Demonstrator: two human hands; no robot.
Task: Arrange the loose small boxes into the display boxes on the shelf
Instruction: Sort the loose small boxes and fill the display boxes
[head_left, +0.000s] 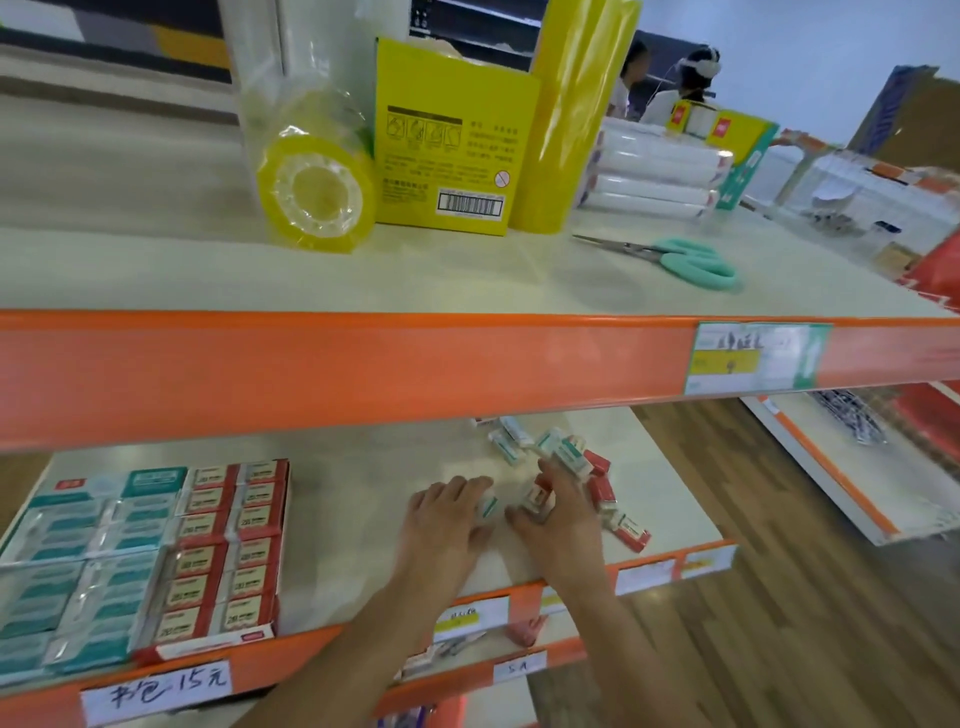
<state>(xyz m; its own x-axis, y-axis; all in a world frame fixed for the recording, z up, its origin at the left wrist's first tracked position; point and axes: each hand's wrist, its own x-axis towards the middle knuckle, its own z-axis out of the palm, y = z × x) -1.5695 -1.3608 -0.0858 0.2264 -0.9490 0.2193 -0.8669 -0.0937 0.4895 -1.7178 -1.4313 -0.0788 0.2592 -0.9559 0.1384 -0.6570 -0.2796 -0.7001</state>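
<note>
Loose small boxes (566, 467), red and teal, are scattered on the lower shelf (363, 478). A teal-striped box (487, 506) is gripped in the left hand (447, 525); a red box (535, 496) is pinched by the right hand (558, 525). Filled display boxes (223, 551) are set well to the left.

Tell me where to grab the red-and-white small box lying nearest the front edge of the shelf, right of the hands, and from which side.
Pinch the red-and-white box across its two long sides, coming from above. It lies flat on the shelf with its top face up, angled toward the front edge and apart from the other loose boxes, so the right hand probably reaches it unobstructed.
</note>
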